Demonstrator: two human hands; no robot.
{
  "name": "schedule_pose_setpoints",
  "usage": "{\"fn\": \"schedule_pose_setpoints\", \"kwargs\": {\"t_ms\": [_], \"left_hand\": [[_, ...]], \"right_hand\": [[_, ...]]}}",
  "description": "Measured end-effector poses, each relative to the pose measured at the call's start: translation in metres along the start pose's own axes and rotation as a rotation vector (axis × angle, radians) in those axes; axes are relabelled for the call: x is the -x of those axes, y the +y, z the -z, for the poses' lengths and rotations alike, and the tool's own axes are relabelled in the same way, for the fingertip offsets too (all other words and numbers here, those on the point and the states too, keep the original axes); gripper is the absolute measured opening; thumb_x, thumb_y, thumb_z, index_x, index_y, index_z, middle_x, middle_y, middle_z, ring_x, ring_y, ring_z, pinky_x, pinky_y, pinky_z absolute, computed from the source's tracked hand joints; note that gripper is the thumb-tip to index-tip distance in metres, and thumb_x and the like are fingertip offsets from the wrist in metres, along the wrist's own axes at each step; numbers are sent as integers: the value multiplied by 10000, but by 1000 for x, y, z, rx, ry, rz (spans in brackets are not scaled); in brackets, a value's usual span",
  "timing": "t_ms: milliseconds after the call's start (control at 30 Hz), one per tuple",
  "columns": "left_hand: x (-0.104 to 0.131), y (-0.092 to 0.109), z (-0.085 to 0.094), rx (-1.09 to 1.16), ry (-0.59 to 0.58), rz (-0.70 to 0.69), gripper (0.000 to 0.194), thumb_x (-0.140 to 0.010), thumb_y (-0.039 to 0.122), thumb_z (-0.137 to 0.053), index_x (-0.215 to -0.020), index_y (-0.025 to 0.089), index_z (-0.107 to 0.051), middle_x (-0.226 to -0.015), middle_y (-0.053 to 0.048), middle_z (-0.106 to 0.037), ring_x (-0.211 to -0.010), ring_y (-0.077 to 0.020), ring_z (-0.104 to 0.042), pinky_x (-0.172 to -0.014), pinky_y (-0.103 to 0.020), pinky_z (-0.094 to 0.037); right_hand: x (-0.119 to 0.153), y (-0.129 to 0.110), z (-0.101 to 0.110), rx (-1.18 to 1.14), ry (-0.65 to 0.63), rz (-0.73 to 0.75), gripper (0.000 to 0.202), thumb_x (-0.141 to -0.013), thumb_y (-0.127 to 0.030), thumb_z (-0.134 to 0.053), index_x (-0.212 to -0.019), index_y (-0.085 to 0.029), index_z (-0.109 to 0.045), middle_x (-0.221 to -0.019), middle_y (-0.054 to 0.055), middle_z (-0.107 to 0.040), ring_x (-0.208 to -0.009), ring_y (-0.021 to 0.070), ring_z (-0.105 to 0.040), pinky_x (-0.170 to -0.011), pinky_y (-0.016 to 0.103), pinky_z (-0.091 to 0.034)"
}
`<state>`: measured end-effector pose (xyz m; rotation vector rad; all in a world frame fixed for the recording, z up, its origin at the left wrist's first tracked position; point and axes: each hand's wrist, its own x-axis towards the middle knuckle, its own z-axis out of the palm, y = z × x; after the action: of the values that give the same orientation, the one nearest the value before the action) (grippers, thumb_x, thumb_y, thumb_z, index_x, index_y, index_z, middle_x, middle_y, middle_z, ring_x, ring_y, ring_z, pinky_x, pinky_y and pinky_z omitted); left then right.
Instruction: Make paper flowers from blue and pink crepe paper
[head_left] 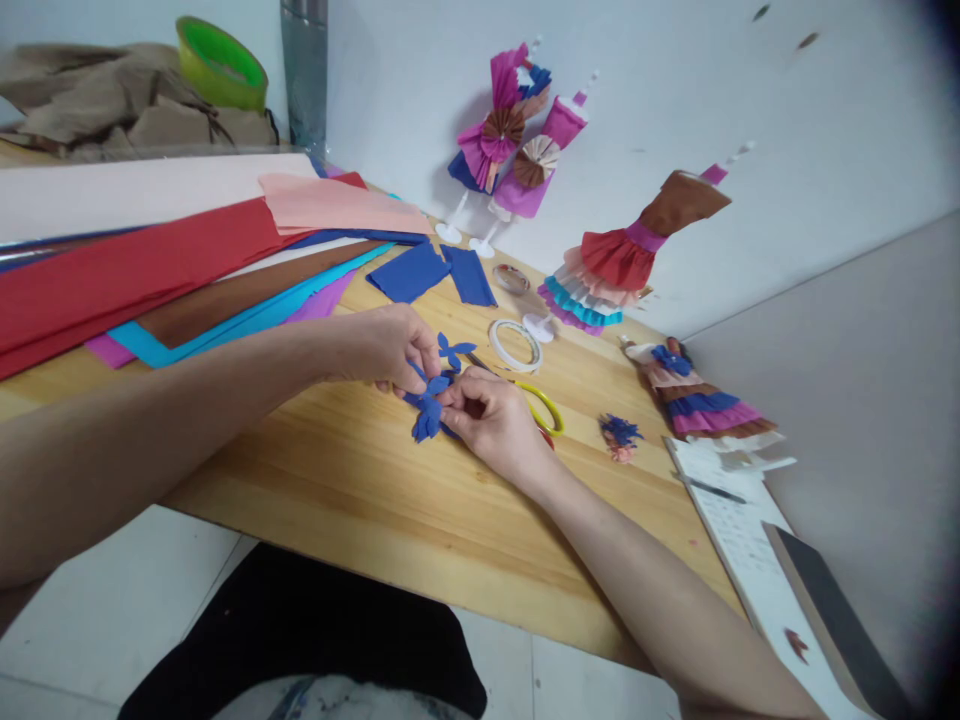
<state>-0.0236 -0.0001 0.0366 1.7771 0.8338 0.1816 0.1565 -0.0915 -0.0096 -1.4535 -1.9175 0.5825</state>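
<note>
- Pale wall [405, 110] rises behind a wooden table [360, 470] in the head view.
- Left hand [405, 350]: fingers bent inward, thumb and fingertips pinching blue paper petals [427, 412].
- Right hand [491, 415]: thumb and index finger drawn together at the other side of those petals, gripping them; the remaining fingers are curled.
- The petals sit between the two hands, just above the table's near half; a separate blue four-petal cutout [455, 351] shows just beyond the fingertips.
- Near the right hand are a yellow loop [553, 405] and a white tape roll [495, 350].
- Two folded blue paper pieces [409, 272] lie farther back, beside stacked coloured paper sheets [142, 265] on the left.
- Three dress forms in paper outfits [637, 240] stand at the back; another paper dress [701, 395] lies at the right.
- Below that dress, a pen [712, 488] rests on a written sheet [724, 530].
</note>
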Motion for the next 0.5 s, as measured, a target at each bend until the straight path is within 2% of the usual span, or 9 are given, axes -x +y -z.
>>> {"fn": "schedule_pose_setpoints", "kwargs": {"t_ms": [133, 233, 333, 500], "left_hand": [[-3, -5, -1, 26, -20, -5, 148, -680, 42, -623, -811, 104, -653, -567, 21, -623, -523, -96, -572, -537, -208, -441], [-8, -9, -3, 10, -76, -2, 117, -667, 66, -656, -769, 123, -642, -518, 44, -608, -483, -89, -557, -625, -256, -496], [-10, -12, -6, 4, -73, -9, 101, -660, 80, -674, -746, 122, -638, -487, 54, -595, -469, -85, -549, -704, -290, -522], [-12, -16, -9, 54, -50, -16, 121, -657, 115, -681, -767, 120, -632, -482, 53, -599, -461, -81, -550, -672, -274, -528]], "right_hand": [[-2, 4, -3, -49, 28, -71, 113, -742, -171, -715, -654, -185, -646, -676, 4, -625, -610, 124, -550, -565, 246, -411], [-3, 5, -4, -59, 43, -79, 159, -730, -189, -723, -617, -184, -611, -666, -1, -614, -594, 121, -536, -563, 251, -398], [-2, 5, -5, -69, 30, -83, 215, -731, -207, -721, -584, -185, -565, -652, -7, -591, -589, 118, -518, -561, 253, -380], [-2, 4, -5, -94, 24, -88, 267, -735, -246, -711, -556, -194, -520, -633, -15, -537, -586, 116, -478, -553, 261, -361]]}}
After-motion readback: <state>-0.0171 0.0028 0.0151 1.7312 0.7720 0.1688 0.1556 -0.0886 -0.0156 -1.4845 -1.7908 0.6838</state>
